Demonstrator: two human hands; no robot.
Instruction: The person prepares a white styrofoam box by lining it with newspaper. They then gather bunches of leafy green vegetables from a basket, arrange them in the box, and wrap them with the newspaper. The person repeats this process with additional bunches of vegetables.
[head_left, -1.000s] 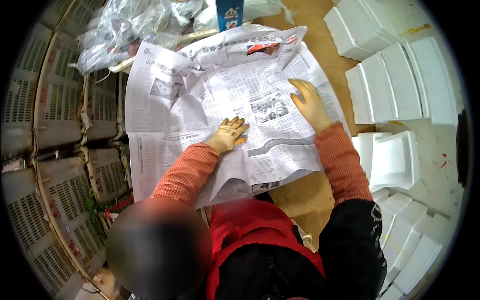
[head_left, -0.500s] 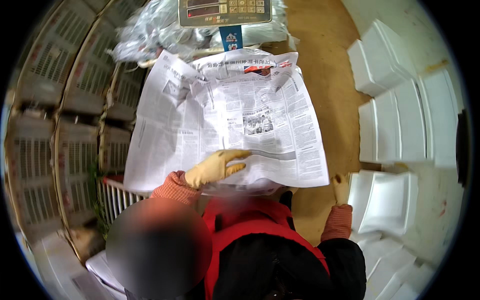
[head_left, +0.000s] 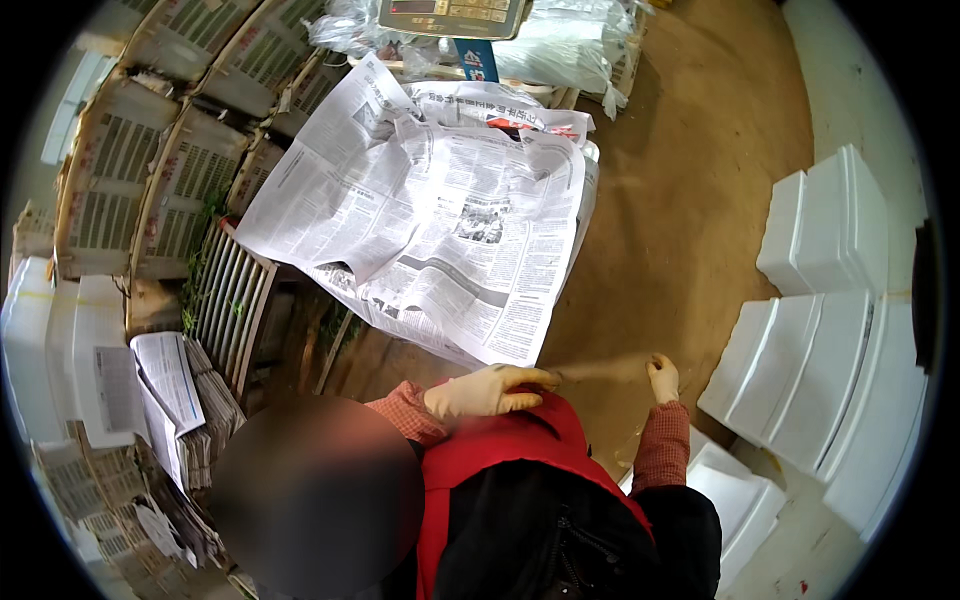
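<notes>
Wide sheets of newspaper (head_left: pixel 420 215) lie spread and creased over something box-shaped, whose form is hidden beneath them. Just off their near edge is my left hand (head_left: pixel 485 390), in a pale yellow glove, its fingers stretched to the right and slightly apart. My right hand (head_left: pixel 662 380), also gloved, hangs to the right above the brown floor (head_left: pixel 690 200) with its fingers curled in. Whatever it may hold is too small to make out. A faint pale streak shows between the hands; I cannot tell what it is.
A scale display (head_left: pixel 450 15) stands behind the newspaper, beside clear plastic bags (head_left: pixel 565 45). White foam boxes (head_left: pixel 790 370) line the right wall. On the left are stacked slatted crates (head_left: pixel 190 180), a metal rack (head_left: pixel 225 300) and a pile of folded newspapers (head_left: pixel 190 390).
My left hand has come off the newspaper toward me. My right hand, blurred beside a foam box before, now shows clearly with curled fingers. The view has turned, shifting the newspaper up and left.
</notes>
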